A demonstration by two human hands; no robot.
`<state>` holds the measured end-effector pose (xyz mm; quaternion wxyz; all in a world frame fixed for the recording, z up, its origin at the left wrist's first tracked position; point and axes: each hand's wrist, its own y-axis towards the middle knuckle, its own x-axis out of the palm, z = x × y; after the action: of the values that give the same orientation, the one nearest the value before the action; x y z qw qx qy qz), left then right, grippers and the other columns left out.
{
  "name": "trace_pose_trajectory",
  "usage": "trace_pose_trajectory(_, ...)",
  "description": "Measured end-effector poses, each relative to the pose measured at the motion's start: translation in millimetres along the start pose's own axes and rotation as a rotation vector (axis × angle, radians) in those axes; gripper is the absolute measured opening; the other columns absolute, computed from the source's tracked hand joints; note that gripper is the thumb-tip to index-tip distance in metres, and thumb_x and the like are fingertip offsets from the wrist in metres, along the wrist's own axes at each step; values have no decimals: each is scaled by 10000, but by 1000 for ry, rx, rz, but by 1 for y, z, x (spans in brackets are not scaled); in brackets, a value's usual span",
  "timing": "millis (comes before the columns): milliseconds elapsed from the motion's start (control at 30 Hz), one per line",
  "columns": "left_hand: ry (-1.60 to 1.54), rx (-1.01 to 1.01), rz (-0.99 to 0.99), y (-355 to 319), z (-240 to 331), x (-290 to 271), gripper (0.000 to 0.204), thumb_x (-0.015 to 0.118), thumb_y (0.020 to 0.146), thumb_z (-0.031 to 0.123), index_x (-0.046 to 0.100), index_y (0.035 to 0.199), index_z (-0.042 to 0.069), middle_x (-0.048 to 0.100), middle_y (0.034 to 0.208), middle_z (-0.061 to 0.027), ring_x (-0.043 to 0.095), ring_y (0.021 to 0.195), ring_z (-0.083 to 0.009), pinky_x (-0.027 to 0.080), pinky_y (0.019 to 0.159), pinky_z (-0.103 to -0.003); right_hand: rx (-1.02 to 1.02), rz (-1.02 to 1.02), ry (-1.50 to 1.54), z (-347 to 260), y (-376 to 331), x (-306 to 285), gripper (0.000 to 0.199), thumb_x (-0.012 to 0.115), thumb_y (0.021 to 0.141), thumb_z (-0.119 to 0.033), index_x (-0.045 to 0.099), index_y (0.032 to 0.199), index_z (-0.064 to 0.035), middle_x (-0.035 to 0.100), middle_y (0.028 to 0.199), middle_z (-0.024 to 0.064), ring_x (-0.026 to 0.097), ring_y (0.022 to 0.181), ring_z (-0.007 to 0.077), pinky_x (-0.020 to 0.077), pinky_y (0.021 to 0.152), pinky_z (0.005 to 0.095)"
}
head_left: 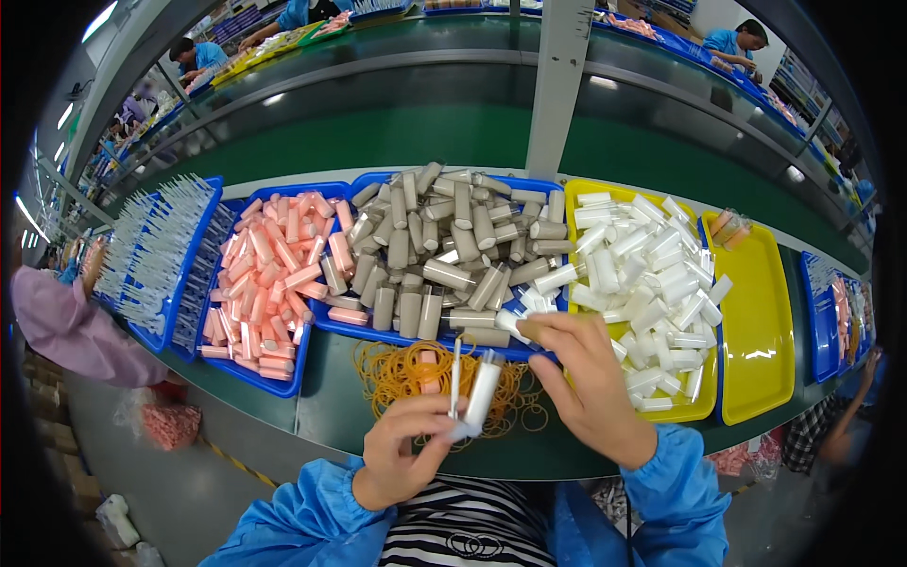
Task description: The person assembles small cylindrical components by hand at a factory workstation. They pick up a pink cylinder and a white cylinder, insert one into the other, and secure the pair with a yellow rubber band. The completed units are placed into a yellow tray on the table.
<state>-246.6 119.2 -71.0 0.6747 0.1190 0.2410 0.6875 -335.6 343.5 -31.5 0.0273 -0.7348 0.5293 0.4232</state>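
My left hand (404, 452) is closed around the lower end of a white cylinder with a clear cap (484, 389) and a thin white stick (455, 378), both upright. A pale blurred part shows at their base. To the right, my right hand (590, 378) reaches over the grey cylinders' tray, its fingertips at another white capped cylinder (513, 326), which they appear to grip. Beneath and between the hands lies a heap of yellow rubber bands (397, 369), with a pink cylinder (429, 370) among them.
Blue trays hold pink cylinders (269, 274), grey cylinders (463, 217) and bristly clear-white parts (156, 250). A yellow tray (572, 203) carries white cylinders (647, 283); another yellow tray (756, 340) has a few pinkish pieces. A metal post (559, 90) stands behind. Other people sit nearby.
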Motion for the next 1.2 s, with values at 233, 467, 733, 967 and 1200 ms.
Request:
trace_pose_trajectory(233,-137,-126,138,4,-15,-11,314,641,869,-116,488,1111,12,596,1177,-219,646,1015,-226,567,882,-351,-136,-160,-366,6,29,29,303,759,772,-144,661,1053,-86,598,981,55,553,1021,264,407,916,405)
trace_pose_trajectory(467,120,-18,47,4,-17,-29,323,678,828,-122,552,1086,25,652,1115,-186,657,991,-247,556,845,-346,-48,-277,-367,1,39,10,367,763,759,-116,622,1096,-80,613,935,70,576,964,270,421,867,420)
trace_pose_trajectory(733,128,124,-247,20,20,-29,352,750,744,-46,731,1075,71,701,1093,-105,680,875,-260,552,729,-339,638,-57,919,-18,25,-4,525,616,963,-82,398,1437,-20,690,1021,123,655,988,153,462,925,279)
trace_pose_trajectory(967,30,53,-317,18,27,-19,329,730,757,-73,726,1062,51,723,1094,-131,694,921,-262,532,788,-349,695,-6,979,-35,4,3,550,599,962,-178,383,1441,-13,672,1027,142,630,967,188,448,968,342)
trace_pose_trajectory(1200,42,72,-295,14,28,-17,316,741,768,-52,719,1067,45,716,1097,-125,686,908,-262,533,764,-342,608,40,882,-30,-8,8,555,611,955,-181,386,1433,-10,644,1096,134,661,963,194,495,911,345)
